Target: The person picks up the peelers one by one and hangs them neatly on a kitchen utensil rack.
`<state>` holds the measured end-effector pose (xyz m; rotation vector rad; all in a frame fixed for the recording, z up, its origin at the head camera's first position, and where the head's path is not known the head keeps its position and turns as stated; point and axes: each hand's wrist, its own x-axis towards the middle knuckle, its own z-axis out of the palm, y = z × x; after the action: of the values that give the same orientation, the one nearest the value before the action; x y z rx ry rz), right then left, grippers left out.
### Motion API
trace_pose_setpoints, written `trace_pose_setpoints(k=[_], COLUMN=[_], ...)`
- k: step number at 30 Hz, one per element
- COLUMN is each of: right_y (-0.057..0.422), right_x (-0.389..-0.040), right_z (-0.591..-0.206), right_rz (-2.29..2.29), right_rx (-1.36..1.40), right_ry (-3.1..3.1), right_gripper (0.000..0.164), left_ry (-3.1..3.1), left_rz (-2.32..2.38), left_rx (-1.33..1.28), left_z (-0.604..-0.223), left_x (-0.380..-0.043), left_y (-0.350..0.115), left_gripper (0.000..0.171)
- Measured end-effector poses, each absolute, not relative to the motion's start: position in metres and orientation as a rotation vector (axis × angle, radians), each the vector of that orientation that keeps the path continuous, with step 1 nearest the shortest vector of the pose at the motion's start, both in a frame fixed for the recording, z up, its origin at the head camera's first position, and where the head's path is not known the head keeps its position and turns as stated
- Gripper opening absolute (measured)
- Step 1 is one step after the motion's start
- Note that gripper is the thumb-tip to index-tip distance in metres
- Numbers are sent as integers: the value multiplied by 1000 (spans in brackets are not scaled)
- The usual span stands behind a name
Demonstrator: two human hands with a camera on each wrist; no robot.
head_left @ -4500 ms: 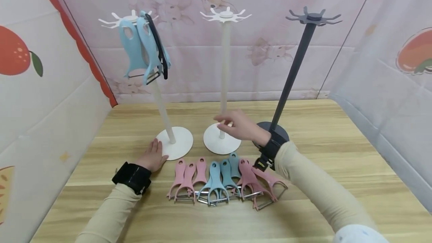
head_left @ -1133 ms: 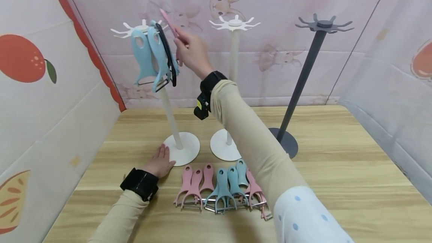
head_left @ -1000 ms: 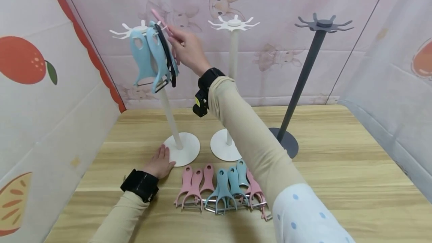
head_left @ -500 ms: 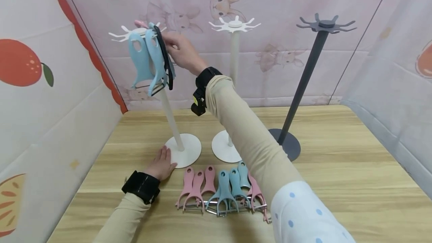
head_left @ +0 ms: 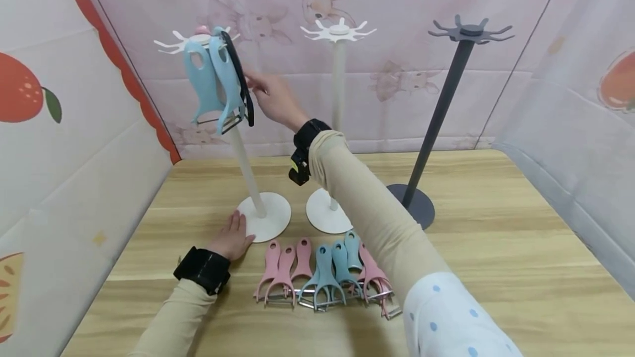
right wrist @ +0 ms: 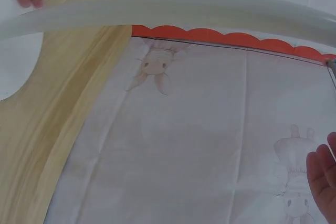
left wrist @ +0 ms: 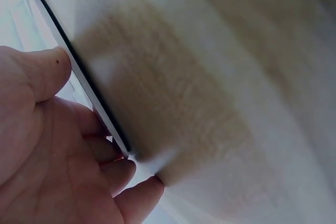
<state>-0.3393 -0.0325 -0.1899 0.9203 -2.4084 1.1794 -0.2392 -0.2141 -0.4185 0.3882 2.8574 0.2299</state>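
Note:
My left hand (head_left: 232, 239) lies with straight fingers on the round white base (head_left: 272, 225) of the left stand; its thumb and fingers rest at the base's rim in the left wrist view. Up by that stand's hooks, my right hand (head_left: 279, 99) is just right of a hanging black peeler (head_left: 239, 73), fingertips partly hidden behind it. Light-blue peelers (head_left: 202, 79) hang in front. A pink peeler's rounded handle end (head_left: 202, 30) shows above the hub, the rest hidden. In the right wrist view, loosely bent fingers (right wrist: 321, 169) show nothing held.
A row of pink peelers (head_left: 272, 260) and blue peelers (head_left: 324, 269) lies on the wooden table (head_left: 471, 302). Beside the left stand are a middle white stand (head_left: 339, 32) and a dark grey stand (head_left: 441, 92), both with bare hooks. Cloth walls enclose the table.
My right hand brought a pink peeler up from the table to the left stand's hooks, then drew down and right from it; the peeler stays there. The left hand has stayed on the base.

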Motion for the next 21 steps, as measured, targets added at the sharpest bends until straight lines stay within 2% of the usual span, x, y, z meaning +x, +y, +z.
trace_pose_setpoints(k=[12,21], right_y=[2,30], right_x=[-306,-272], right_z=[-225,-256], right_rz=[996,828], right_rx=[953,1177], right_ry=[-2425,-2421], right_gripper=[37,37], left_ry=[2826,2835], left_rz=[269,286], left_rx=[431,490], left_z=[-414,-410], left_x=[-245,-254], left_y=[-217,-230], left_gripper=[62,63])
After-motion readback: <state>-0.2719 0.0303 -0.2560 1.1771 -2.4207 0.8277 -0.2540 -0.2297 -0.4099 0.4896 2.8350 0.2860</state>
